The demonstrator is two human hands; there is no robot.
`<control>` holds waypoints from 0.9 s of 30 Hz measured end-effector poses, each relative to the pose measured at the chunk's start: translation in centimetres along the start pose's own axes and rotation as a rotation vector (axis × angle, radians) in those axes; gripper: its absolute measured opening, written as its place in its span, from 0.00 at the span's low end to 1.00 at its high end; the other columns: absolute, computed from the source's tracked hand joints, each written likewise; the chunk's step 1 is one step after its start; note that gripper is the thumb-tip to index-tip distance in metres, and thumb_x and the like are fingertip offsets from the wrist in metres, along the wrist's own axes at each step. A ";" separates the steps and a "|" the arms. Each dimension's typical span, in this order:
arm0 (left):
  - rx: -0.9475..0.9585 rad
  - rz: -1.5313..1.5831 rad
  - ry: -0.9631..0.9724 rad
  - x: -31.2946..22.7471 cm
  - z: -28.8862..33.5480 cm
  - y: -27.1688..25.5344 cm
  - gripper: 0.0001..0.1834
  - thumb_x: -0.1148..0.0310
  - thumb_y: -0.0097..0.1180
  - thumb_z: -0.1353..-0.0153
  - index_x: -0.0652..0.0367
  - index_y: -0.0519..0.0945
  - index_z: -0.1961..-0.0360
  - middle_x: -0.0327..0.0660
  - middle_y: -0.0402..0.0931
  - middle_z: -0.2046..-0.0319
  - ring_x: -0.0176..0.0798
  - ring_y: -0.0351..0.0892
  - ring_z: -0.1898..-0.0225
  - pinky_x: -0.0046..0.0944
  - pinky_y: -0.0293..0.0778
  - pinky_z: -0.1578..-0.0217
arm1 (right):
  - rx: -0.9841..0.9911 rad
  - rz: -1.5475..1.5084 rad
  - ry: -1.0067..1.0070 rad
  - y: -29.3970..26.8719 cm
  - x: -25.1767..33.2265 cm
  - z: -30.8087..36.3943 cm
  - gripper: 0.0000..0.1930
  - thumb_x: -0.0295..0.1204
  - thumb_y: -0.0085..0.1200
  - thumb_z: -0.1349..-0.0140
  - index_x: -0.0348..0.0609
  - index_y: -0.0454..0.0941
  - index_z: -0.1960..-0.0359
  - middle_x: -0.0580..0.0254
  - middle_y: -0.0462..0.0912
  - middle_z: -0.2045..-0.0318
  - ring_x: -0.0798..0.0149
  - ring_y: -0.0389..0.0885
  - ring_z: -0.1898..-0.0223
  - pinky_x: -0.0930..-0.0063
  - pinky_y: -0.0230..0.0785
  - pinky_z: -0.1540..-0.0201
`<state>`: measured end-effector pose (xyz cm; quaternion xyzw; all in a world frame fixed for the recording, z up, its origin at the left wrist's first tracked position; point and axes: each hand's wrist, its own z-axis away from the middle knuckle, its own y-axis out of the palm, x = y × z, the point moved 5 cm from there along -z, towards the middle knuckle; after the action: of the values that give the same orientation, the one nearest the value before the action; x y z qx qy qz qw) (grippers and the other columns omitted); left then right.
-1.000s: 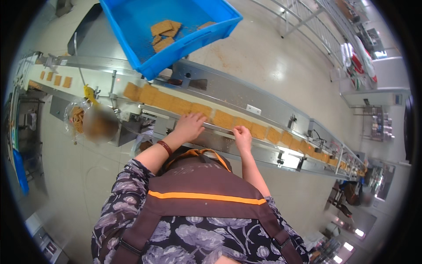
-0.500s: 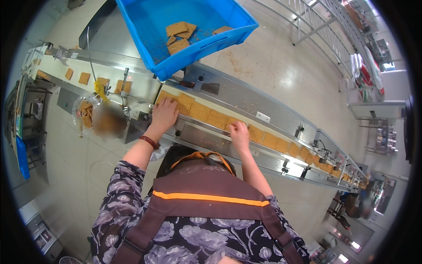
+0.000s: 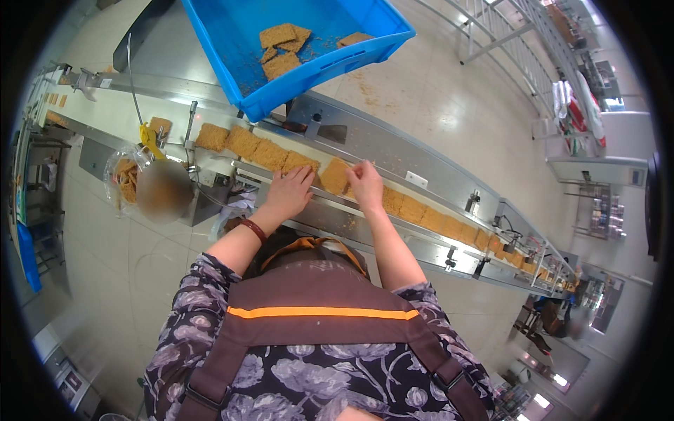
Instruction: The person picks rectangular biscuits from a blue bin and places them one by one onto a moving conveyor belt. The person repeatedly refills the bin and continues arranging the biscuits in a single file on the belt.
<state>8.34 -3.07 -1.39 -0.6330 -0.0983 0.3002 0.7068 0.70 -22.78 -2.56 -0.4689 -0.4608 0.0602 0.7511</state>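
Observation:
A row of flat, square, golden-brown crumbly crackers (image 3: 269, 156) lies along a pale conveyor belt (image 3: 91, 105) running from upper left to lower right. My left hand (image 3: 289, 194) is open, its stretched fingers resting on the near edge of a cracker in the row. Just right of it, a gap in the row separates that cracker from another cracker (image 3: 333, 175), which sits slightly turned. At this one's right edge, the fingers of my right hand (image 3: 366, 186) are bent together; whatever is between the fingertips is hidden.
Beyond the belt stands a blue crate (image 3: 323, 83) with several crackers and crumbs inside. A clear bag of brown pieces (image 3: 128, 184) is at left, beside a blurred round shape. Metal rails (image 3: 400, 149) edge the belt; a thin stand (image 3: 189, 123) rises beside it.
The crackers have advanced to the right along the belt. My left hand has moved right along the row, and my right hand slightly left and away from me. A gap now shows between them.

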 end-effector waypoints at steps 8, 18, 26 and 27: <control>0.018 -0.065 0.090 -3.1 -1.0 0.8 0.29 0.55 0.52 0.38 0.57 0.68 0.39 0.39 0.64 0.36 0.37 0.66 0.40 0.52 0.64 0.47 | 0.077 -0.281 0.294 -1.1 -9.1 4.9 0.11 0.36 0.59 0.44 0.41 0.80 0.68 0.55 0.83 0.76 0.53 0.82 0.71 0.64 0.74 0.66; 0.104 -0.028 0.197 -6.2 -1.4 1.3 0.26 0.59 0.53 0.40 0.58 0.70 0.42 0.40 0.65 0.38 0.39 0.68 0.41 0.53 0.64 0.45 | -0.067 0.407 -0.317 -5.3 -3.4 7.4 0.16 0.35 0.57 0.43 0.45 0.77 0.54 0.56 0.75 0.50 0.52 0.72 0.47 0.60 0.68 0.49; -0.075 0.416 0.422 -8.9 -1.0 -0.9 0.22 0.67 0.58 0.44 0.57 0.73 0.47 0.46 0.67 0.40 0.49 0.71 0.43 0.46 0.71 0.48 | -0.081 0.187 -0.162 -7.4 -9.8 7.1 0.14 0.30 0.56 0.44 0.42 0.78 0.55 0.54 0.76 0.50 0.51 0.72 0.46 0.58 0.66 0.47; -0.059 0.446 0.408 -8.8 -0.9 -1.7 0.22 0.68 0.59 0.44 0.57 0.73 0.47 0.47 0.67 0.40 0.50 0.71 0.44 0.46 0.72 0.48 | -0.153 0.262 -0.185 -7.8 -10.1 7.2 0.12 0.30 0.56 0.43 0.42 0.78 0.58 0.54 0.76 0.53 0.52 0.73 0.49 0.59 0.66 0.47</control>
<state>2.26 -8.64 2.22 -0.7065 0.1783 0.3116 0.6099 -13.11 -27.66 -2.03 -0.5732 -0.4663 0.1651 0.6532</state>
